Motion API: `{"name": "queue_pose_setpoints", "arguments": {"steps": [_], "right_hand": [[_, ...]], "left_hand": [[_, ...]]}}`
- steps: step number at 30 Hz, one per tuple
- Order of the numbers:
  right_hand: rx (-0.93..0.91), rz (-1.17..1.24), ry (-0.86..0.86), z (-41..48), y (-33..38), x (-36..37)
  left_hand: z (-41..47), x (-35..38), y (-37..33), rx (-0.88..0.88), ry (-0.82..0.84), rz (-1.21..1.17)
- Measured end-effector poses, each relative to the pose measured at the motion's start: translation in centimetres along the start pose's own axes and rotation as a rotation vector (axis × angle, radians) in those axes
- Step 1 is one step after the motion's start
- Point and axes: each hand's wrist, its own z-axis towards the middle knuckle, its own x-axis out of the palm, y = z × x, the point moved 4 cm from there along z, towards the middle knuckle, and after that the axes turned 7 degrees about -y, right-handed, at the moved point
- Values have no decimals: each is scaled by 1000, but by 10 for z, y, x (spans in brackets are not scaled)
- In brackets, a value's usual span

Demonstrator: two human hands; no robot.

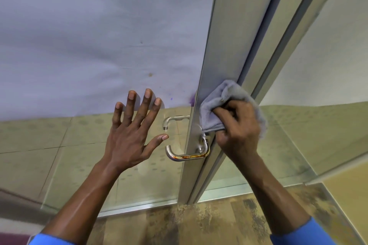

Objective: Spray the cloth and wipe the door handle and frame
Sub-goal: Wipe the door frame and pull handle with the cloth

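Right hand [239, 127] is gripping the cloth [219, 103] against the upright frame [217, 45], centre-right; left hand [129, 131] is lying spread open; the handle [187, 156] is pointing left

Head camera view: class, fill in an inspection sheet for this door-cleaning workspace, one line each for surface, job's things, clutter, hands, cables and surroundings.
Surface: metal door frame beside a glass panel whose upper part is frosted; small brown spots and a purple smudge on the frosted part.
Job's things: grey cloth pressed on the frame just above the lever door handle; spray bottle not seen.
Clutter: nothing seen.
Hands: right hand clutches the cloth; left hand open, fingers spread against the glass.
Cables: nothing seen.
Surroundings: worn patterned floor; tiled floor beyond the glass.
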Motion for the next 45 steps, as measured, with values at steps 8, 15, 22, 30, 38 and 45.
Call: {"name": "queue_pose_setpoints", "arguments": {"steps": [8, 15, 22, 30, 38, 45], "right_hand": [[78, -85, -47, -6, 10, -7], [62, -47, -344, 86, 14, -26], [-27, -20, -17, -20, -4, -6], [113, 244, 578, -93, -21, 8], [508, 525, 634, -102, 8, -9], [424, 314, 626, -116, 95, 3]], "left_hand": [[0, -1, 1, -9, 14, -24], [0, 0, 0, -7, 10, -15], [0, 0, 1, -6, 21, 0], [1, -1, 0, -8, 14, 6], [2, -4, -1, -13, 17, -26], [3, -7, -1, -2, 32, -42]]}}
